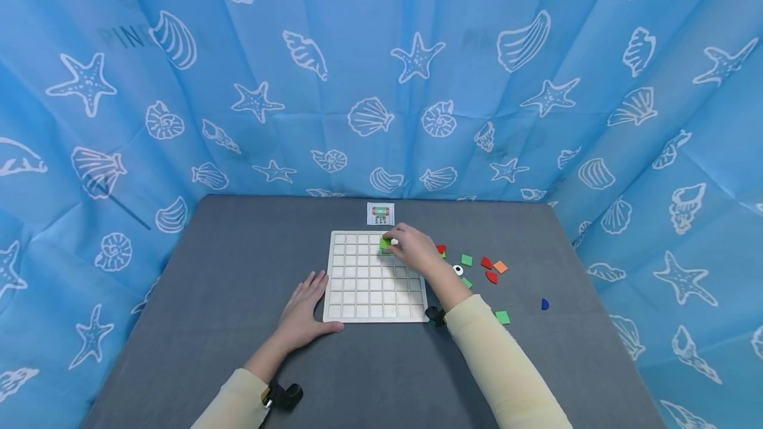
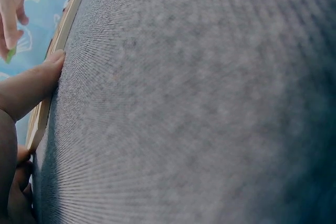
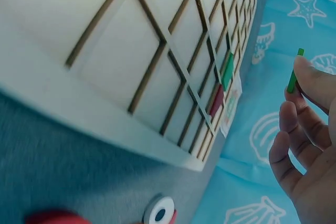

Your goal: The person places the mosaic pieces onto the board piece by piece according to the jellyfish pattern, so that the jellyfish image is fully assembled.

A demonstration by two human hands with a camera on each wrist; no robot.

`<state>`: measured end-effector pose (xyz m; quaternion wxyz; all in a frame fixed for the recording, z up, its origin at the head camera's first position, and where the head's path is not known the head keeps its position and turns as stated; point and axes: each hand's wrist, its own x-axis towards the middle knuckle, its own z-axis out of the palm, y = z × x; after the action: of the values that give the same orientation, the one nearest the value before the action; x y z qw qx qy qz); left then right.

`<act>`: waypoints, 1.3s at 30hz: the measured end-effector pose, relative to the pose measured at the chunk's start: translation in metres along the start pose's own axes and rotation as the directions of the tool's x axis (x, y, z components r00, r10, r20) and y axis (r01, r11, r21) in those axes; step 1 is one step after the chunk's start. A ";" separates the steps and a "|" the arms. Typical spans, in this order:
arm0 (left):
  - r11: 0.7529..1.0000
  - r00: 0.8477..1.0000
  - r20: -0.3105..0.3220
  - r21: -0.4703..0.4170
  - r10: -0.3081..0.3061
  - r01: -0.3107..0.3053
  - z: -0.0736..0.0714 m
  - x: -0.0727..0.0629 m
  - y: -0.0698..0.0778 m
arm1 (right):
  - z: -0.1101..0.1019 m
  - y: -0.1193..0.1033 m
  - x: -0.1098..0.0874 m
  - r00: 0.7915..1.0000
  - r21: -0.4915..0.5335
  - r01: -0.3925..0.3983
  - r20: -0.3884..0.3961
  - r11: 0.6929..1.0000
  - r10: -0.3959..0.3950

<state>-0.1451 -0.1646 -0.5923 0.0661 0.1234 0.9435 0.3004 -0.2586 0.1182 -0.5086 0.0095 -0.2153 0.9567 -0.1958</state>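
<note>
A white gridded board (image 1: 358,296) lies on the table. My left hand (image 1: 302,315) rests at its near left corner, the fingers along the left side and the thumb (image 2: 39,82) touching the front edge. Over the far part of the board, my right hand (image 1: 414,250) pinches a small green square tile (image 3: 295,72) between thumb and fingertips, held above the cells. In the right wrist view a green piece (image 3: 228,72) and a red piece (image 3: 216,100) sit in cells near the board's far edge.
Right of the board lie loose green tiles (image 1: 467,260), red pieces (image 1: 491,277), an orange square (image 1: 500,267), a white ring-shaped piece (image 1: 457,269) and a blue piece (image 1: 545,304). A small printed card (image 1: 380,213) lies beyond the board, before a blue shell-patterned curtain (image 1: 417,85).
</note>
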 end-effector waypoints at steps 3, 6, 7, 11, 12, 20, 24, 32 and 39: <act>1.000 1.000 0.005 -0.001 -0.008 0.008 0.001 0.001 0.000 | 0.006 0.000 0.005 1.000 0.007 -0.003 0.019 1.000 0.003; 1.000 1.000 0.013 0.002 -0.013 0.013 0.001 0.001 -0.001 | 0.012 0.000 0.011 0.999 0.020 -0.006 0.045 1.000 0.005; 1.000 1.000 0.012 0.002 -0.014 0.014 0.001 0.001 -0.001 | 0.013 0.000 0.012 0.999 0.023 -0.006 0.051 1.000 0.005; 1.000 1.000 0.006 0.002 -0.010 0.010 0.000 0.001 -0.002 | 0.021 0.001 0.019 0.997 0.021 -0.021 0.077 1.000 0.019; 1.000 1.000 0.006 0.001 -0.010 0.010 0.000 0.001 -0.001 | 0.023 0.001 0.020 0.996 0.019 -0.028 0.084 0.999 0.027; 1.000 1.000 0.007 0.009 -0.014 0.014 -0.003 0.000 -0.001 | 0.036 0.000 0.032 0.989 -0.001 -0.055 0.136 0.998 0.055; 1.000 1.000 0.012 0.006 -0.016 0.016 -0.003 0.000 -0.001 | 0.038 -0.003 0.034 0.985 -0.030 -0.071 0.158 0.997 0.075; 0.999 0.999 0.018 0.025 -0.028 0.028 0.001 0.000 -0.001 | 0.036 -0.008 0.035 0.981 -0.047 -0.056 0.184 0.997 0.064; 1.000 1.000 0.012 0.009 -0.028 0.028 0.001 0.001 0.000 | 0.033 -0.009 0.038 0.981 -0.046 -0.052 0.186 0.998 0.060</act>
<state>-0.1461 -0.1638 -0.5935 0.0755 0.1126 0.9460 0.2945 -0.2856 0.0828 -0.5327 0.1007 -0.2060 0.9610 -0.1546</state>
